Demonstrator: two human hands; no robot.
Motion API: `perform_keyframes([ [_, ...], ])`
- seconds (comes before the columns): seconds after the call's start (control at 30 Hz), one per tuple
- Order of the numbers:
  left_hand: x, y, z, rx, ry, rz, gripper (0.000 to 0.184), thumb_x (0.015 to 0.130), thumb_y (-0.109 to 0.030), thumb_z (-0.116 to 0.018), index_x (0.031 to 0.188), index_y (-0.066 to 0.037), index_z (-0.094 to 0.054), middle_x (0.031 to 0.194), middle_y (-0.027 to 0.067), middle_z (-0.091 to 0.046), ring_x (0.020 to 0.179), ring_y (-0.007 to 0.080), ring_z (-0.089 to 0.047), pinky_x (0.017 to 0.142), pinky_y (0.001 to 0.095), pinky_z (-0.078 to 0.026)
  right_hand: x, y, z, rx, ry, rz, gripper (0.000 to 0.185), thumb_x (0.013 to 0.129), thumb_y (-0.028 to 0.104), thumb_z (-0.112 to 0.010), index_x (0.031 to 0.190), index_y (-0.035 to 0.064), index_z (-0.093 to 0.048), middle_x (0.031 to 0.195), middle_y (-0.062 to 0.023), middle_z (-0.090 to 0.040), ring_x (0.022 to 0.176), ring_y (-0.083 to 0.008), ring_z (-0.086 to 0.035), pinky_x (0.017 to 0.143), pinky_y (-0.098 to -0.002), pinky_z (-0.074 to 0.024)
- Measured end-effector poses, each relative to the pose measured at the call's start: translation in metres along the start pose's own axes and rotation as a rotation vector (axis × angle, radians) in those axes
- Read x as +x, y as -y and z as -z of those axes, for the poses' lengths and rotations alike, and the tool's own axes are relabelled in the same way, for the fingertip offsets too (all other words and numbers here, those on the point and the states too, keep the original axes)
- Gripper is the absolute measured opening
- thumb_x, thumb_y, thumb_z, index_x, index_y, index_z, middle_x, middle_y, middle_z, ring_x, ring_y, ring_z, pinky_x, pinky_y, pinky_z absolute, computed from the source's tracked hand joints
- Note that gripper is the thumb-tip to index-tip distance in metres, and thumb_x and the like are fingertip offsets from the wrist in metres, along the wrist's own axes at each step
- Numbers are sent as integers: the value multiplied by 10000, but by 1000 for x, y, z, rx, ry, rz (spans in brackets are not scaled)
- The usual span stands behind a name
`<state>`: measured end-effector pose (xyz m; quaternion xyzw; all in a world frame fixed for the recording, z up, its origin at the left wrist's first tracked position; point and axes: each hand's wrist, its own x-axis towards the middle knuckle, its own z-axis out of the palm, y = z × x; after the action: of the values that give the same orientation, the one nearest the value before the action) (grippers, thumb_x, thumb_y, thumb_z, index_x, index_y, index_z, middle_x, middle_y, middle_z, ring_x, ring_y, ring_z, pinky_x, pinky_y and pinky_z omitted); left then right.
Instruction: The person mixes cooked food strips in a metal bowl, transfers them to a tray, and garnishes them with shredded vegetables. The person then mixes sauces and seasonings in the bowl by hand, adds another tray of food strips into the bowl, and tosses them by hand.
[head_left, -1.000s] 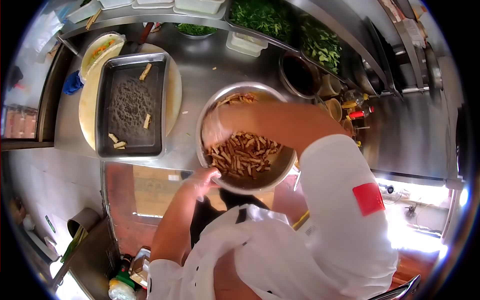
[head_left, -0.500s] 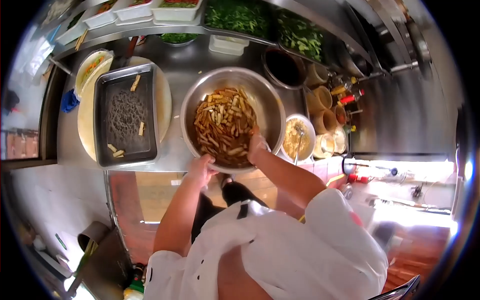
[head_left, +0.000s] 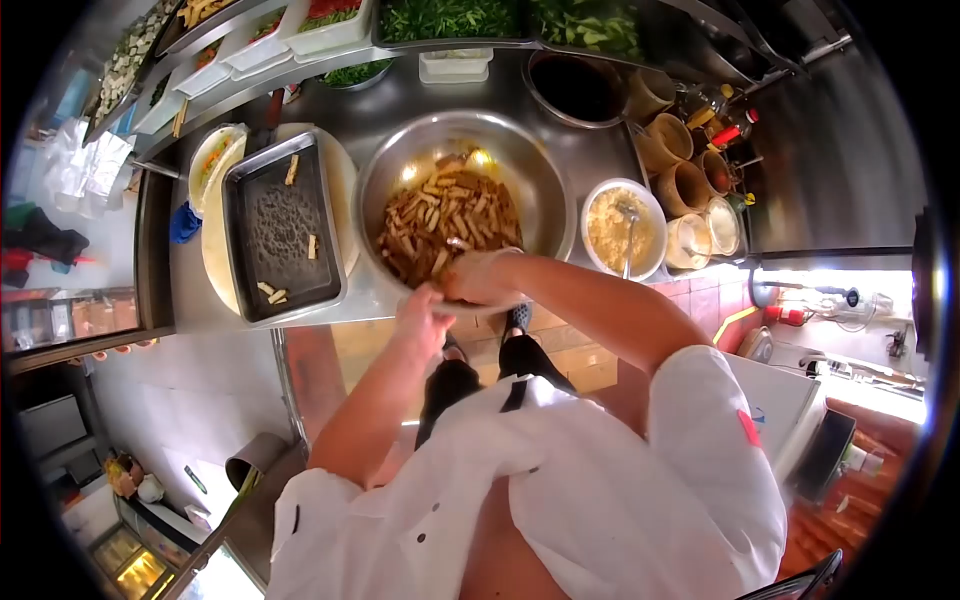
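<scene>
A large steel mixing bowl (head_left: 548,190) stands at the counter's front edge, holding a heap of brown, sauce-coated strips (head_left: 450,210) of food. My left hand (head_left: 425,318) is closed on the bowl's near rim. Inside the bowl, against its near side, my right hand (head_left: 485,277) wears a thin clear glove and reaches into the strips, pointing left. Its fingers are mostly hidden among the food. Left of the bowl, a dark metal tray (head_left: 285,225) with a few pale strips rests on a round board (head_left: 215,250).
To the right stands a white bowl (head_left: 650,215) of pale crumbly food with a spoon (head_left: 630,240). Behind it are a pot of dark liquid (head_left: 575,88) and several brown jars (head_left: 682,187). Trays of chopped greens (head_left: 450,18) line the shelf above.
My right hand has moved left across the near side of the bowl, deeper into the strips. The left hand still holds the rim. The camera view has shifted.
</scene>
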<state>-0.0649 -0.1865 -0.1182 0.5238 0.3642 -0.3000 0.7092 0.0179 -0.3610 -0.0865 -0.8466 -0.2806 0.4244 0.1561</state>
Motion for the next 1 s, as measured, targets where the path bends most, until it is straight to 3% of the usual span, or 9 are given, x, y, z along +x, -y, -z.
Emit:
perform_keyframes([
  [0.1, 28, 61, 37, -337, -37, 64, 220, 829, -199, -730, 954, -89, -587, 918, 60, -606, 767, 213, -619, 591, 328, -530, 17, -31, 18, 158, -142, -62, 350, 998, 200, -500, 1273, 82, -682, 1376, -181, -631, 1215, -354, -637, 1017, -430, -515],
  [0.27, -17, 61, 39, -307, 27, 3, 213, 854, -220, -710, 993, -101, -601, 989, 50, -597, 791, 208, -586, 726, 377, -550, 72, -98, -37, -544, -179, 339, 444, 1017, 300, -482, 1420, 167, -614, 1423, -151, -617, 1196, -354, -649, 977, -440, -524],
  [0.37, 20, 0, -22, -138, -147, 111, 329, 839, -368, -686, 838, -61, -569, 593, 71, -490, 429, 179, -396, 373, 337, -296, 10, 7, 31, 23, 128, -157, 442, 985, 342, -504, 1361, 175, -665, 1381, -156, -643, 1190, -361, -654, 979, -465, -521],
  [0.4, 26, -11, -20, -91, -65, 162, 337, 840, -353, -693, 861, -42, -565, 651, 91, -531, 467, 192, -434, 405, 338, -345, 28, -8, 28, -45, 133, -84, 387, 921, 258, -547, 1169, 16, -721, 1251, -196, -702, 1134, -368, -680, 893, -459, -547],
  [0.53, 3, 50, 17, -396, 42, -10, 230, 866, -244, -710, 978, -74, -602, 977, 88, -638, 704, 216, -596, 602, 353, -499, 69, -91, 4, 42, -282, -145, 421, 779, 62, -652, 1188, -8, -721, 1188, -199, -725, 1090, -371, -700, 861, -465, -564],
  [0.7, 27, 61, 27, -384, 15, 45, 254, 867, -241, -720, 1001, -61, -601, 986, 95, -620, 689, 241, -607, 631, 390, -545, 64, -80, -25, -314, -219, 427, 559, 649, -70, -742, 1202, -129, -675, 1216, -235, -706, 1121, -364, -693, 899, -459, -561],
  [0.77, 36, 5, -16, -198, -80, 107, 274, 815, -288, -728, 857, -87, -546, 816, 93, -575, 607, 202, -525, 551, 344, -493, 77, -51, -14, -270, 94, 30, 489, 627, -57, -771, 1115, -54, -741, 1238, -216, -699, 1118, -342, -690, 903, -424, -559],
  [0.87, 39, -2, -20, -271, -13, 35, 283, 806, -221, -729, 937, -40, -555, 894, 108, -592, 654, 229, -561, 627, 353, -526, 44, -31, 28, 142, -190, -306, 428, 602, -48, -783, 1027, 4, -790, 1244, -206, -698, 1119, -339, -688, 895, -392, -561],
  [1.0, -15, 43, 26, -423, 87, 32, 267, 833, -149, -699, 1052, -44, -587, 1022, 67, -596, 836, 202, -594, 745, 371, -562, 82, -114, 7, -73, -181, -138, 487, 598, -45, -748, 1082, -10, -776, 1329, -220, -654, 1188, -338, -653, 884, -371, -558],
])
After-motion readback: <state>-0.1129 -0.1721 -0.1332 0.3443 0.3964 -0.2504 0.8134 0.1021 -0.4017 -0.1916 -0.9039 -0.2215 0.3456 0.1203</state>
